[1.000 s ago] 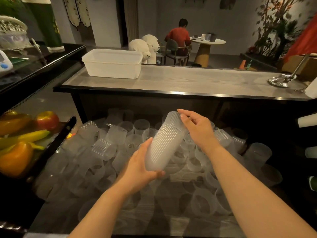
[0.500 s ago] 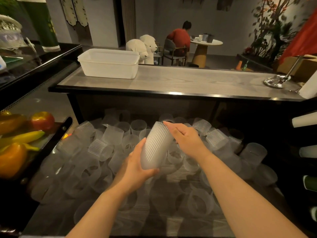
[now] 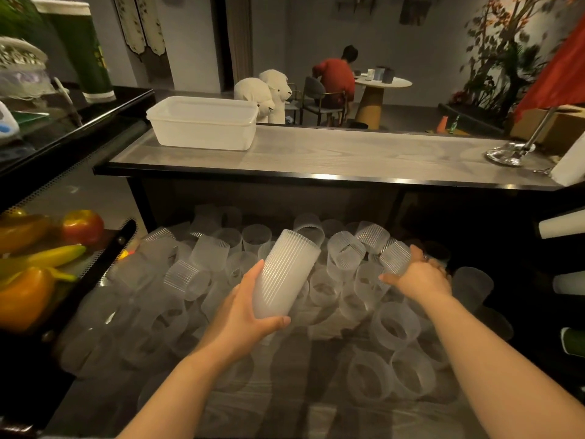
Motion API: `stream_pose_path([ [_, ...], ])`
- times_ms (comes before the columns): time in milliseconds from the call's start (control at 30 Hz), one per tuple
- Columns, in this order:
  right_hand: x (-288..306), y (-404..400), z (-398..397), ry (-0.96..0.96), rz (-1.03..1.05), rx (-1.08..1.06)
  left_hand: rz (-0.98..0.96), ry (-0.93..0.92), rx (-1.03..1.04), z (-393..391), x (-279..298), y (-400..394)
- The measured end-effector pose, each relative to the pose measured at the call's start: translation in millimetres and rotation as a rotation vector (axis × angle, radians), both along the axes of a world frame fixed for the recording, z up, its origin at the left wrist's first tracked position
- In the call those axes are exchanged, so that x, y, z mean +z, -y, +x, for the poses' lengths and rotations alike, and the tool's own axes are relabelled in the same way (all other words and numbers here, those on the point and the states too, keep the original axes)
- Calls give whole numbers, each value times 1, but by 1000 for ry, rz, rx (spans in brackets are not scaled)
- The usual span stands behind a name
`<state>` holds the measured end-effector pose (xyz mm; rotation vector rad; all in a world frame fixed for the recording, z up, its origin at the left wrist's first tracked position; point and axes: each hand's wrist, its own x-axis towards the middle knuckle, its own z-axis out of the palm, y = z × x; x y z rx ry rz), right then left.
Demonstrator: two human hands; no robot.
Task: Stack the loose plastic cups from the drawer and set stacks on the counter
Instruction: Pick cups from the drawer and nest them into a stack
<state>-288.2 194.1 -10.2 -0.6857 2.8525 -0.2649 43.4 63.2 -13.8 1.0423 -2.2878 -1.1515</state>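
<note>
**A tilted stack in one hand, a fresh cup in the other**

Head view: the left hand [image 3: 245, 315] grasps the stack of ribbed cups [image 3: 285, 274] low down, thumb under its lower end, fingers round the far side. The stack leans up and to the right above the open drawer [image 3: 285, 407], well clear of the table [image 3: 348, 160] behind it. The right hand [image 3: 418, 277] is out to the right, curled over a single loose cup [image 3: 394, 258] that lies on its side among the heap of loose cups [image 3: 345, 258]; it seems to have hold of it, though the fingers are partly hidden behind the cup.

From where I stand, the weak spot is that low one-handed grip. The stack is tall, held only at its foot, so a small tilt could let the upper cups slide off and drop back into the drawer. The cups are frosted and slick-looking, and the ribs give little to bite on.

The other risk lies in the joining. The loose cup is sideways, so it needs turning to match the stack's end; brought in crooked, it could jam at an angle or knock the stack loose from the left hand.

Pulling the cup out of the heap may also tumble its neighbours. Nothing stacked stands on the table yet; a white tub [image 3: 202, 122] sits at its left end.
</note>
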Motion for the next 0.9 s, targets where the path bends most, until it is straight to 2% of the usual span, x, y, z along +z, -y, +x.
stream_pose_path([
  [267,0,6,4,-163,-122,78,-28,41,-21,-2,5,-1],
  [500,17,-3,2,-106,-571,67,-16,48,-31,-3,2,0],
  [633,47,1,10,45,-844,149,-9,61,-77,-7,3,-5],
  [733,71,8,26,319,-979,270,-23,48,-100,-11,5,-9],
  [800,84,12,42,447,-991,388,-36,35,-122,-13,8,-12],
  [900,93,17,63,525,-924,486,-54,25,-154,-15,12,-17],
])
